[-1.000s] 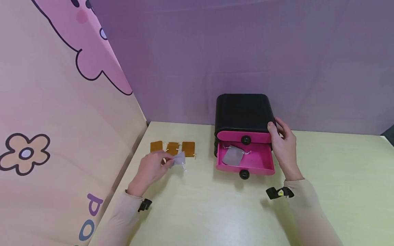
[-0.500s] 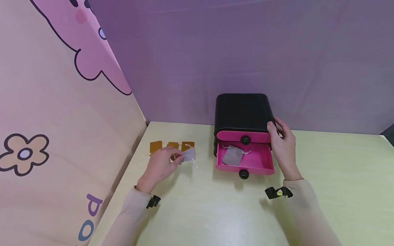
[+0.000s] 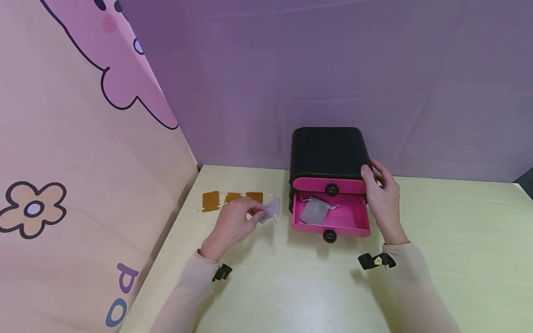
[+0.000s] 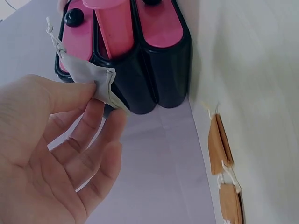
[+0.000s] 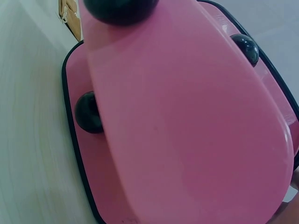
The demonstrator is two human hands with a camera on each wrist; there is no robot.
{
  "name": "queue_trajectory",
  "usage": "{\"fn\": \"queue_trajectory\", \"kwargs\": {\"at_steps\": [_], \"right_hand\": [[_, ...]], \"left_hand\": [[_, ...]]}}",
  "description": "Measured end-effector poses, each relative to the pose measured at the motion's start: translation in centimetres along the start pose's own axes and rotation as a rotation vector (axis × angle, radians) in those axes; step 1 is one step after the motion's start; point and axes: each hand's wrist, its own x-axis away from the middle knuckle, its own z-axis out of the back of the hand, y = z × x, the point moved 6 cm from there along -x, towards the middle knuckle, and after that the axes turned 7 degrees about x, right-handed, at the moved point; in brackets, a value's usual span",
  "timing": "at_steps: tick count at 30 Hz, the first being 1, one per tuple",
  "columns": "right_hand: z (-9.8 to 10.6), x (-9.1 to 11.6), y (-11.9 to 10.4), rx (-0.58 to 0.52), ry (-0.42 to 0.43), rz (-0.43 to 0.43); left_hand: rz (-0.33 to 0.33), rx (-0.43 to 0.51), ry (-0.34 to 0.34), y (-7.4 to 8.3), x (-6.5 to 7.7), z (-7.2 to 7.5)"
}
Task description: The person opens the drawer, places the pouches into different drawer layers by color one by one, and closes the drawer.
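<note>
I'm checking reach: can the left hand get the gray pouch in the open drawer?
Probably yes: the open drawer is near the left hand, and nothing covers the gray pouch inside. But that hand pinches a pale pouch, so it may need freeing first.

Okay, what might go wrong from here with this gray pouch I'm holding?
Your left hand merely pinches the held pouch, so it might slip. Its loose drawstring could catch on the open drawer. If it goes inside, it could overlap the second gray pouch lying there.
</note>
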Motion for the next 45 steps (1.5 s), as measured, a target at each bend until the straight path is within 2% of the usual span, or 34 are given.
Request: {"fn": "queue_trajectory", "kwargs": {"at_steps": [8, 16, 26, 33, 39, 45], "right_hand": [[0.1, 0.0, -0.1, -0.002, 0.011, -0.001], [-0.1, 0.1, 0.0, -0.005, 0.008, 0.003], [0.0, 0.1, 0.0, -0.012, 0.017, 0.008], [-0.1, -0.1, 0.3, -0.009, 0.012, 0.005], [-0.1, 0.0, 0.4, -0.018, 0.016, 0.005], [-0.1, 0.0, 0.3, -0.019, 0.011, -0.008]], "left_hand": [[-0.014, -0.009, -0.015, 1.2, -0.8, -0.7], [-0.012, 0.054, -0.06, 2.3, -1.4, -1.7], [-0.035, 0.065, -0.063, 3.8, -2.5, -2.6], [-0.018, 0.086, -0.073, 5.0, -3.1, -3.3], [-0.004, 0.092, -0.087, 5.3, -3.4, -3.8], [-0.017, 0.051, -0.103, 5.5, -4.2, -4.4]]}}
